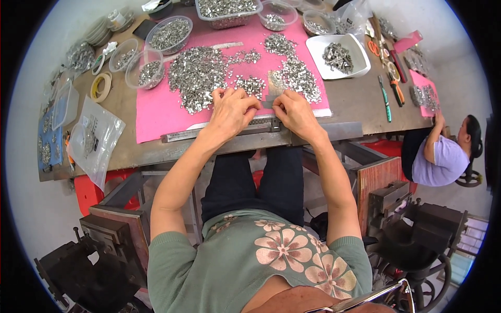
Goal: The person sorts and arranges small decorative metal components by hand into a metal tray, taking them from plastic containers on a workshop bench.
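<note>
My left hand [230,111] is closed in a pinch just above the near edge of a pink mat [153,119]. Whatever its fingertips hold is too small to make out. Close by, my right hand [298,116] also pinches, its thumb and fingers pressed together over small grey metal blocks [268,101]. Under and between both hands runs a long narrow metal strip [182,135] along the table's front edge. A large heap of small shiny metal pieces [197,75] lies beyond my left hand, and another heap [298,78] beyond my right.
Plastic tubs of metal pieces [170,34] line the back, with a white tray [360,57] at right. Tape [100,87] and a plastic bag [96,138] lie left; pliers [396,93] lie right. A co-worker [441,151] sits at far right. Dark machines [417,224] stand below the table.
</note>
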Tool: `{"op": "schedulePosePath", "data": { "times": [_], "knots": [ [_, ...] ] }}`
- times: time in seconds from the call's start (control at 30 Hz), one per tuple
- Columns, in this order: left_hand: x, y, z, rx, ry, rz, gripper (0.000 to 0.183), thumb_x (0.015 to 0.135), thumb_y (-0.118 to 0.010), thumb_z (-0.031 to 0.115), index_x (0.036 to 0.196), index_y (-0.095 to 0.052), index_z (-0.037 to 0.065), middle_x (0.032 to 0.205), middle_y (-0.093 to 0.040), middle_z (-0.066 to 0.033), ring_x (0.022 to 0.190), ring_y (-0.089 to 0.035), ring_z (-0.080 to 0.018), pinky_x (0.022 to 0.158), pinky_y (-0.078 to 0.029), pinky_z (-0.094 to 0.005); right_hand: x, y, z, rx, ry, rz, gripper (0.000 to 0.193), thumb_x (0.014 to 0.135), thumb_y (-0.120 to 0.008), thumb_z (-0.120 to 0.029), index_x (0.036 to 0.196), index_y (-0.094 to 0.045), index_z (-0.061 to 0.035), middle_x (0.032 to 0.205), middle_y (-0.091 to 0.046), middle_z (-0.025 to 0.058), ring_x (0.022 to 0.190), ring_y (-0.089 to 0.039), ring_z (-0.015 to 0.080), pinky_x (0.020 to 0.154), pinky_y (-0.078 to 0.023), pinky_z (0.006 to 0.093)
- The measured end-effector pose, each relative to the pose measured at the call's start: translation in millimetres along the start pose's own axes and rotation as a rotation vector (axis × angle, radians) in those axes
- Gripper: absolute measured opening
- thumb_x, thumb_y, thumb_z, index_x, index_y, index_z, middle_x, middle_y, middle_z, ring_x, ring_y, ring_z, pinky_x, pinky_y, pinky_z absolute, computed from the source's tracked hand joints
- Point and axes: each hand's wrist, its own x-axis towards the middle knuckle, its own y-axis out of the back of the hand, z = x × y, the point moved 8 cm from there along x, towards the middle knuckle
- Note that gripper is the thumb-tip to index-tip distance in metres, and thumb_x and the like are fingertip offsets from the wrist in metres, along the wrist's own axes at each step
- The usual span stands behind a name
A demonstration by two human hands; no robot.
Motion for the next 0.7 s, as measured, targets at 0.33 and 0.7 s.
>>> {"op": "schedulePosePath", "data": {
  "times": [0.33,0.7],
  "knots": [
    [-4,7,7,0.080,-0.026,0.062,0.007,0.087,-0.074,0.014,0.093,-0.071,0.012,0.088,-0.062,-0.0027,0.092,-0.059,-0.0227,0.100,-0.033,-0.0486,36,42,42,-0.056,-0.051,0.249,0.005,0.087,-0.068,-0.002,0.092,-0.066,-0.0001,0.085,-0.062,0.0163,0.077,-0.063,0.0354,0.071,-0.050,0.0430],
    [-31,8,27,-0.139,-0.020,0.154,0.010,0.082,-0.075,0.010,0.089,-0.068,0.009,0.086,-0.060,-0.0026,0.085,-0.059,-0.0220,0.092,-0.036,-0.0411,-34,2,-22,0.231,-0.030,0.222,0.015,0.084,-0.073,0.000,0.099,-0.069,-0.0018,0.090,-0.065,0.0102,0.083,-0.063,0.0284,0.075,-0.049,0.0389]
  ]
}}
